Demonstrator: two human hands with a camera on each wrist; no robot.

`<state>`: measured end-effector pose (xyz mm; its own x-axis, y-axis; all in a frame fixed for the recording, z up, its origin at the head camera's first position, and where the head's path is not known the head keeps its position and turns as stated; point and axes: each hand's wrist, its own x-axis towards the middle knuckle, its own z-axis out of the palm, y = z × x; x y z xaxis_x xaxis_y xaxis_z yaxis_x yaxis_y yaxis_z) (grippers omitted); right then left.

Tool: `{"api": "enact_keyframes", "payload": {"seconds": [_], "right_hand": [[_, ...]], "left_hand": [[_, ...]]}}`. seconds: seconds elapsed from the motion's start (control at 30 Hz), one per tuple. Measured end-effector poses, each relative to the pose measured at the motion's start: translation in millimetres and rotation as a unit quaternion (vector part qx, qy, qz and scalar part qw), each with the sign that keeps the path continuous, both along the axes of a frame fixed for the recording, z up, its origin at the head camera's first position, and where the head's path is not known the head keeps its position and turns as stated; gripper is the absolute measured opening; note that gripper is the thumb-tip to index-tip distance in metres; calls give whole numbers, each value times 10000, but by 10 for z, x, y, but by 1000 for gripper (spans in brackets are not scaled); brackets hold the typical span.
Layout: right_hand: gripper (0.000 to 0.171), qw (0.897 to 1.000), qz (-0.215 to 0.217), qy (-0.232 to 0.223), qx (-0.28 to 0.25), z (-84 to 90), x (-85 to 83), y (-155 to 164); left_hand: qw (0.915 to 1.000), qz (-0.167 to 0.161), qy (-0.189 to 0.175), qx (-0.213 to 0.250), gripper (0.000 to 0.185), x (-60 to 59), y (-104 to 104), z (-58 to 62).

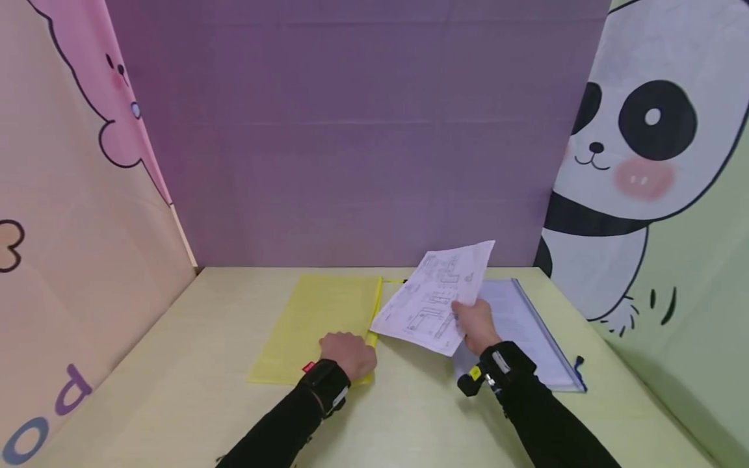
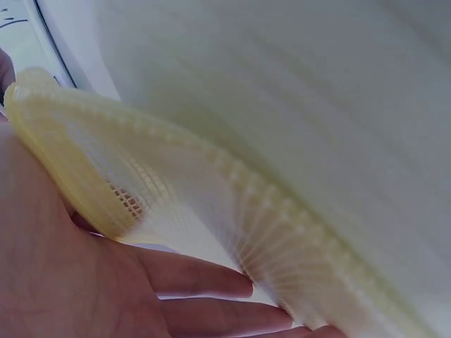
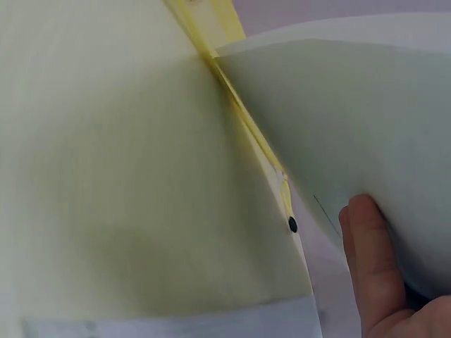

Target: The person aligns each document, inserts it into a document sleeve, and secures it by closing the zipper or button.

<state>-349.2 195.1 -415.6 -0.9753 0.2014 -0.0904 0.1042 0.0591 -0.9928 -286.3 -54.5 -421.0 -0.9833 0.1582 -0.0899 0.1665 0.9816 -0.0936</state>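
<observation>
Mesh pouch and loose sheet, both light and floppy.
Your left hand [image 1: 350, 354] grips the yellow pouch [image 1: 318, 322] at its near corner on the table [image 1: 175, 390]; your right hand [image 1: 476, 325] pinches the printed paper [image 1: 435, 296] by its lower edge, raised between pouch and clear folder [image 1: 526, 325]. Hold edges gently, it creases.

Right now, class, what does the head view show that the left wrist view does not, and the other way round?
Only the head view shows the right hand holding a printed sheet above the table, with a clear blue-edged pouch beneath it.

Only the left wrist view shows the yellow pouch's mesh weave bulging open beside the fingers.

Both show the left hand at the yellow pouch.
</observation>
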Motion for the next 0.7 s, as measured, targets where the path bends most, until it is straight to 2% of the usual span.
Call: {"api": "enact_keyframes", "payload": {"seconds": [0.3, 0.57, 0.7], "right_hand": [[42, 9993, 295, -92, 206, -31, 83, -145], [40, 9963, 808, -212, 178, -14, 246, -202], [39, 9941, 1055, -224, 143, -32, 321, -201]], "left_hand": [[9998, 199, 65, 12, 44, -18, 9, -27], [9940, 774, 359, 682, 56, 17, -18, 1], [9917, 812, 404, 917, 55, 27, -32, 9]]}}
